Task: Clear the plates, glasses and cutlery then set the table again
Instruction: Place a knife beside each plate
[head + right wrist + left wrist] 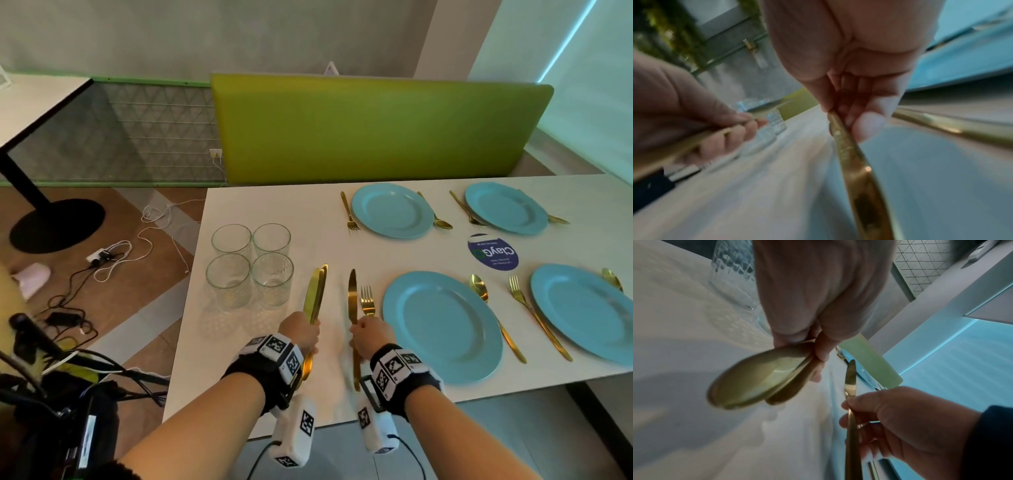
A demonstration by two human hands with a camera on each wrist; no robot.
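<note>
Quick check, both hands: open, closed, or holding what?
Left hand: closed around a bundle of gold knives.
Right hand: closed on a single gold knife, blade pointing away, beside the fork.

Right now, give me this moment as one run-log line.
left hand: holds gold knives | right hand: holds one knife | glasses: grouped | plates: set

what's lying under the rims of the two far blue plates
Far left plate: a gold spoon runs partly under its right rim. Far right plate: another spoon pokes out at right, its handle covered. Anything else beneath stays hidden.
</note>
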